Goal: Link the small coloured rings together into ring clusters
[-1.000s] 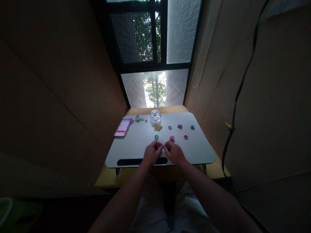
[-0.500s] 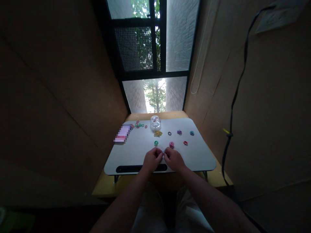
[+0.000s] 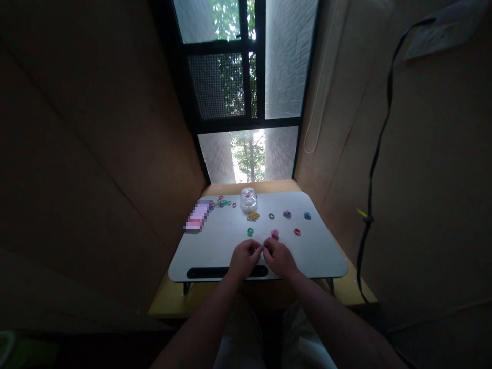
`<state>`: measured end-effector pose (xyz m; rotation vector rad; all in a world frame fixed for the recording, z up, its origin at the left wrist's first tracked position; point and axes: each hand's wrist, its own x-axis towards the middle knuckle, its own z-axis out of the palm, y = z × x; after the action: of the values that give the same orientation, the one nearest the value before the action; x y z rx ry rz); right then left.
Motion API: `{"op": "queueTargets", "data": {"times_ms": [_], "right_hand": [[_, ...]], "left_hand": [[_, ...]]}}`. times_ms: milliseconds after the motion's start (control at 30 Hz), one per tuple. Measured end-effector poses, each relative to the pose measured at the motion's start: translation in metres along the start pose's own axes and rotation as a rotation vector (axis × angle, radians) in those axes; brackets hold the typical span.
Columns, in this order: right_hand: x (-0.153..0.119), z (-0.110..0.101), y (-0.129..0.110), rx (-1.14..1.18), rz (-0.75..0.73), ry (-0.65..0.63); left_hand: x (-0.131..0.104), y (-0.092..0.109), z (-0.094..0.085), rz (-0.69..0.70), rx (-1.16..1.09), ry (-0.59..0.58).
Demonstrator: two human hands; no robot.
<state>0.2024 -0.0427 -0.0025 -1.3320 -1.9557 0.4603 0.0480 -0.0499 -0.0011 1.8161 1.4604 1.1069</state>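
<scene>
Over the front middle of the white lap table [image 3: 215,248], my left hand [image 3: 246,256] and my right hand [image 3: 280,256] meet fingertip to fingertip. Both are closed in a pinch. Between the fingertips shows a tiny bluish bit, too small to name. Just beyond my right hand lies a cluster of pink ring-shaped bands [image 3: 274,233], with green bands [image 3: 250,231] to its left and red bands [image 3: 297,231] to its right. Farther back are yellow bands [image 3: 252,217], a dark band [image 3: 271,216], purple bands [image 3: 287,213] and teal bands [image 3: 307,216].
A clear jar [image 3: 249,200] stands at the back of the table. Mixed red and green bands [image 3: 223,203] lie left of it, beside a blurred phone-like slab [image 3: 198,216]. A black slot [image 3: 207,272] runs along the front edge. A dark cable [image 3: 378,138] hangs on the right.
The whole scene sits slightly lower and farther right as the head view shifts. My hands stay pinched together over the same spot; the bands have not moved.
</scene>
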Motion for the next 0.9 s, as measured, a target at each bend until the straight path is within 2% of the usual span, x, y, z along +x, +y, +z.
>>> {"op": "queueTargets", "data": {"times_ms": [367,533,700,900], "right_hand": [[-0.0012,0.0004,0.0004,0.023,-0.002,-0.009],[-0.0013,0.0007,0.0001,0.009,0.002,-0.007],[-0.0014,-0.0006,-0.0006,0.002,-0.010,-0.002],[-0.0011,-0.0011,0.0001,0.024,-0.018,-0.004]], "left_hand": [[-0.0020,0.0014,-0.0001,-0.020,-0.019,-0.001],[-0.0025,0.0014,-0.0006,-0.014,-0.062,-0.039],[-0.0020,0.0022,-0.0020,0.004,-0.015,-0.026],[-0.0014,0.0010,-0.0020,-0.013,-0.059,0.000]]}}
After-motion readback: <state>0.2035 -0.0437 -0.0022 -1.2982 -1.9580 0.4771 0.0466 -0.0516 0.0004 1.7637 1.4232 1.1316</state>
